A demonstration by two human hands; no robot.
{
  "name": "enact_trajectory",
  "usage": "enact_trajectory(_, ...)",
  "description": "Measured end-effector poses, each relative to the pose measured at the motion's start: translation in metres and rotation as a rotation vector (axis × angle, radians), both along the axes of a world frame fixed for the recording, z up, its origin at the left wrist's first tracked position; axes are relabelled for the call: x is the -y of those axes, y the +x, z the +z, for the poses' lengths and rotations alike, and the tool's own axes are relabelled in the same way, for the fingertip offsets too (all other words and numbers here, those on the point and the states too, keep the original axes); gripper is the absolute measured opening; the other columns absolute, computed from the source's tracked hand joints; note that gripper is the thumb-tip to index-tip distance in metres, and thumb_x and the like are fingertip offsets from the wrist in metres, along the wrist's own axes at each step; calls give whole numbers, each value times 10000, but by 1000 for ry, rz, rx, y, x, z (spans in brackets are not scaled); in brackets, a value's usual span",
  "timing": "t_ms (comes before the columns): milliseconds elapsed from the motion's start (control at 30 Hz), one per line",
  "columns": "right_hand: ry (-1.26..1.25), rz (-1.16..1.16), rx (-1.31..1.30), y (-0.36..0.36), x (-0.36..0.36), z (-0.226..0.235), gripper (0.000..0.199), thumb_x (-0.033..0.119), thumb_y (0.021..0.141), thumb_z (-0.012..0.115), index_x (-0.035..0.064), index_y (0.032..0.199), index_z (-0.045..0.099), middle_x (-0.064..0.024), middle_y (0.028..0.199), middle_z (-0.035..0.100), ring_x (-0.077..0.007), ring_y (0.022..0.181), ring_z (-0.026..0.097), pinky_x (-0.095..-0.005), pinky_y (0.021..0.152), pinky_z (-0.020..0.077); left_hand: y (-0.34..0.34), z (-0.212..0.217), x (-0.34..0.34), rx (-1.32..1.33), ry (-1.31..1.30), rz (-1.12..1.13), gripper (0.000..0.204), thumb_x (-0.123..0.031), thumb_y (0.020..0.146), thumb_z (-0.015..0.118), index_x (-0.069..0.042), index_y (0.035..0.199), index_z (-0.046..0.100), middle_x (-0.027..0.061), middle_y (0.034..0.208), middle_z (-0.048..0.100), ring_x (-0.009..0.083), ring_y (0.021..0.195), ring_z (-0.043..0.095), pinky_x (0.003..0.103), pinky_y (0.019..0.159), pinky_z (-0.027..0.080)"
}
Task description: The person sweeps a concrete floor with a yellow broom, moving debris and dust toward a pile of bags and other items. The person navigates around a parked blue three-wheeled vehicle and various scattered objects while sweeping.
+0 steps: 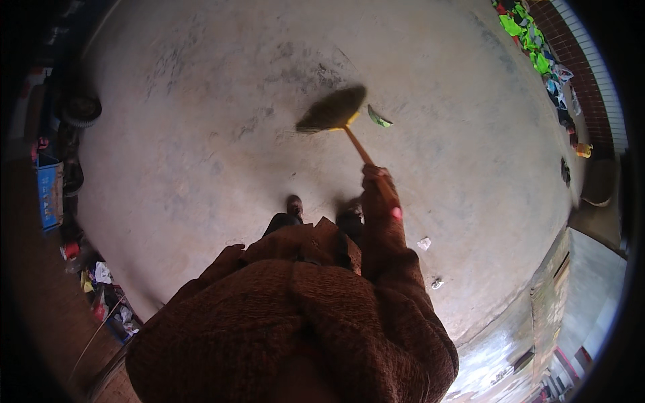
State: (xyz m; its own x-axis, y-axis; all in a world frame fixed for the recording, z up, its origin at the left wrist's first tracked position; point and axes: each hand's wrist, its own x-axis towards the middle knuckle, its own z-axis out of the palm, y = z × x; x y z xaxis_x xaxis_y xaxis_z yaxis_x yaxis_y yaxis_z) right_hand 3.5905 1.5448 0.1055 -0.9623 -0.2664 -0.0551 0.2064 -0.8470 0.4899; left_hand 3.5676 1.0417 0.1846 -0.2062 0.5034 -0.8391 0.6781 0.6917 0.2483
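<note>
A broom with a dark, fan-shaped head (334,111) and a wooden handle (357,146) is in my right hand (377,176). The fingers are wrapped round the handle, whose pink-tipped end lies along my brown sleeve. The bristles are at the concrete floor ahead of me, slightly blurred. Just right of the broom head lies a green leaf-like scrap (379,116), apart from the bristles. My left arm stays low beside the brown coat (269,295), and I cannot make out the left hand there.
Crumpled white scraps (423,243) lie on the floor to the right. Bright green bags and mixed items (531,40) line the far-right wall. On the left are a wheel (82,109), a blue crate (49,193) and a litter pile (111,302). My shoe (293,205) shows below.
</note>
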Motion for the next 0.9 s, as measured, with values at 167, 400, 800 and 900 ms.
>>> enact_trajectory(167, 235, -248, 180, 112, -50, 26, 115, 68, 700, 462, 54, 706, 348, 27, 572, 363, -55, 438, 395, -156, 365, 353, -5, -1, -26, 5, 26, 34, 266, -199, 720, 431, -36, 851, 596, 103, 978, 547, 220, 1016, 450, 321, 791, 419)
enact_trajectory(400, 128, -398, 363, 280, -92, 0, 141, -12, 686, 458, 9, 811, 396, 0, 573, 367, -58, 435, 384, -171, 379, 346, -35, -27, -47, -13, 44, -213, 262, -186, 711, 426, -63, 866, 598, 59, 990, 551, 160, 1044, 433, 306, 794, 423)
enact_trajectory(800, 338, -227, 415, 244, 42, 171, 600, 25, 681, 494, 102, 1226, 256, -51, 738, 384, -72, 436, 385, -208, 384, 363, -40, -60, -25, 1, 8, -99, 238, -185, 714, 441, -95, 874, 593, 45, 1101, 482, 134, 985, 476, 320, 776, 430)
enact_trajectory(900, 294, -81, 305, 207, 51, 171, 560, 14, 700, 468, 103, 1216, 268, -39, 689, 376, -71, 433, 372, -206, 377, 346, -38, -86, -1, 53, -30, 157, 270, -196, 716, 454, -98, 936, 574, 52, 1148, 445, 157, 989, 474, 336, 805, 410)
